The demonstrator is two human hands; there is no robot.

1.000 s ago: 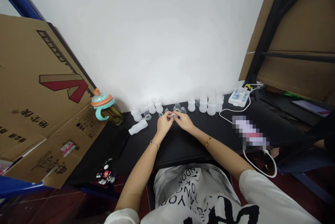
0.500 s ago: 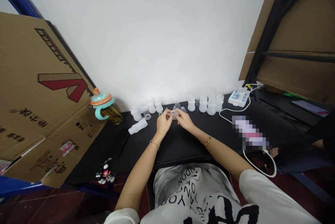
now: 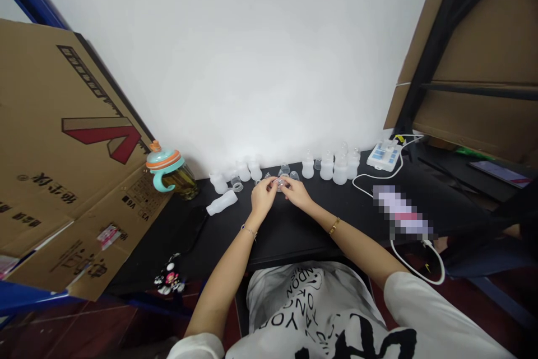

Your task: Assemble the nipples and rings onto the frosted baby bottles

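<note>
Over the black table, my left hand [image 3: 263, 197] and my right hand [image 3: 298, 194] meet, both closed, with fingertips around the rim of a small clear bottle collar [image 3: 279, 185]. Fingers cover part of it, and its inner detail is too small to make out. Just behind my hands lie clear caps [image 3: 284, 169] and other small transparent parts. A frosted white bottle [image 3: 222, 203] rests on its side, left of my left hand. Further back on that side stand several frosted bottles [image 3: 218, 182], with a clear collar [image 3: 237, 186] near them.
Several bottles with teats [image 3: 340, 171] stand at the back right by the white wall. A handled cup [image 3: 185, 181] is at left beside a cardboard box [image 3: 37, 146]. A black phone [image 3: 189, 230] lies in front of it. A power strip [image 3: 383, 155] and cable occupy the right.
The clear collar has tilted slightly between my fingertips, and its round opening shows less. Both hands stay in nearly the same place.
</note>
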